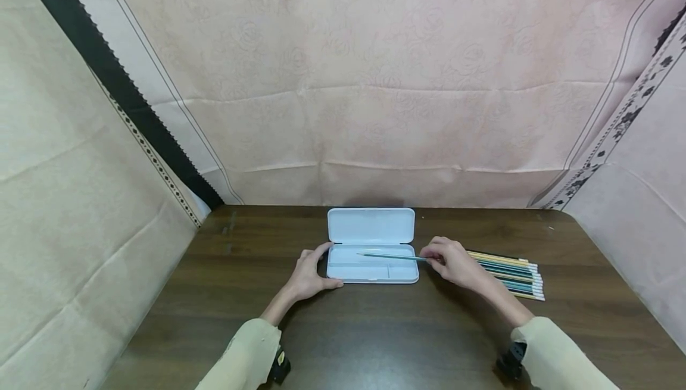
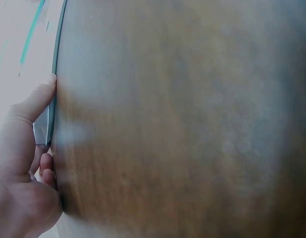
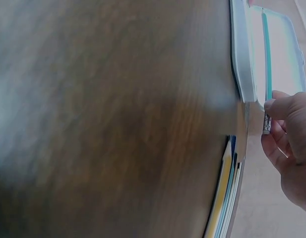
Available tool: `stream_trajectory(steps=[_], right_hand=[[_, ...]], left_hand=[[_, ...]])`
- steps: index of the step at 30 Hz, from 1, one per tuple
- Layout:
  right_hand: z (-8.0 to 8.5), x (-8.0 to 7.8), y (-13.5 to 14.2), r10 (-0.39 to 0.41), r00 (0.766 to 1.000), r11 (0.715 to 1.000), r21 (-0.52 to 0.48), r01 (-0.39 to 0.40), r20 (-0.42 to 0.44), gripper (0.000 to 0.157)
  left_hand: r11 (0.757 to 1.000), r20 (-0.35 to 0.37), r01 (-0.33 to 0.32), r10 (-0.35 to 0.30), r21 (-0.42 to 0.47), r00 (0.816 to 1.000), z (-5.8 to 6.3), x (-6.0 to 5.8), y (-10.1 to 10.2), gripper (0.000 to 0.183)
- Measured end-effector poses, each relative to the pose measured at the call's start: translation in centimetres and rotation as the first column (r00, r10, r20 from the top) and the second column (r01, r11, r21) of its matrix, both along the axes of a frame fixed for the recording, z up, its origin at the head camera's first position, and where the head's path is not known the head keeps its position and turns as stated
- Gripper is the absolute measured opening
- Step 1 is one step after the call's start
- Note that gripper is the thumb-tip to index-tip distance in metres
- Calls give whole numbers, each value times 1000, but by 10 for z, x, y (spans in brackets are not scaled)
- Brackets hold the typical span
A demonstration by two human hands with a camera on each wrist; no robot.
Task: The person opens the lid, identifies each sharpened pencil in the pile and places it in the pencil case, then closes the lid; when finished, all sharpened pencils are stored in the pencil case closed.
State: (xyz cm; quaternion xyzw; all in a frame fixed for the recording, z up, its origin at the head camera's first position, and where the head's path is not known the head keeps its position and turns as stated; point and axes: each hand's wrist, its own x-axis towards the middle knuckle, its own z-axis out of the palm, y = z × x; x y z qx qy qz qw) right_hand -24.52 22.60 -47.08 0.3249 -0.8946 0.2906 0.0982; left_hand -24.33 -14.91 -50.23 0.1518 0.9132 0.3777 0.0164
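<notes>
The right hand (image 1: 452, 264) pinches a green pencil (image 1: 391, 256) near its blunt end, the shaft reaching left from the fingertips over the open case (image 1: 354, 272). The left hand (image 1: 308, 278), thumb and forefinger wide apart, holds the case's left end.

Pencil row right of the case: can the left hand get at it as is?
Probably not directly: the left hand holds the open case at its left end, and the case plus the right hand, pinching a pencil, lie between it and the pencil row.
</notes>
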Motion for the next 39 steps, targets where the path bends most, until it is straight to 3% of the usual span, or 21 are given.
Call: stream_trajectory(steps=[20, 28, 39], right_hand=[[-4, -15, -28, 100, 993, 995, 23, -99, -65, 20], [-3, -19, -38, 97, 994, 994, 55, -94, -42, 18], [-4, -25, -49, 151, 988, 987, 69, -148, -40, 18]], left_hand=[[1000, -6, -3, 3, 4, 1000, 2, 1, 1, 91], [1000, -14, 1, -1, 11, 1000, 0, 1, 1, 91], [1000, -21, 6, -6, 9, 1000, -1, 0, 0, 90]])
